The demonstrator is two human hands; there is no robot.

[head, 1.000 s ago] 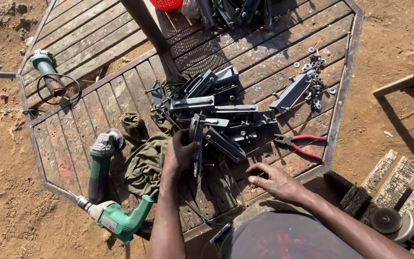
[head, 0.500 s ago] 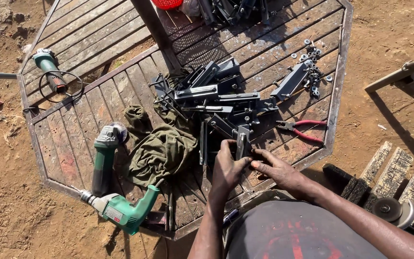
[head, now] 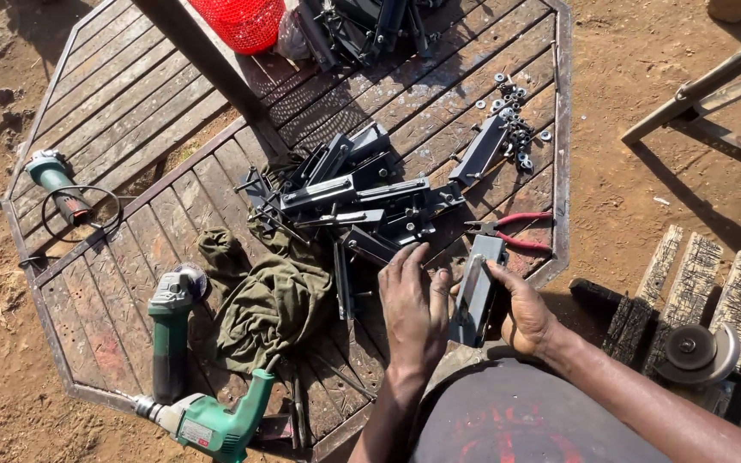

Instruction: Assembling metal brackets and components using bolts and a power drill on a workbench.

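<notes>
My left hand [head: 415, 307] and my right hand [head: 521, 310] both hold a flat dark metal bracket [head: 477, 290] at the near edge of an octagonal slatted metal table [head: 173, 214]. The left fingers press its left side; the right fingers curl around its right edge. Just beyond it lies a pile of similar dark metal brackets [head: 349, 195], and red-handled pliers [head: 508, 231] lie right above the held piece.
An olive cloth [head: 272, 300] lies left of my hands. Two green angle grinders [head: 169, 330] [head: 212, 420] rest at the near left, a third [head: 53, 180] at the far left. Nuts and washers [head: 516, 111] are scattered top right. A red mesh basket [head: 249, 21] stands at the back.
Both hands have moved right along the near edge, carrying the bracket from beside the pile to below the pliers. The camera has shifted closer.
</notes>
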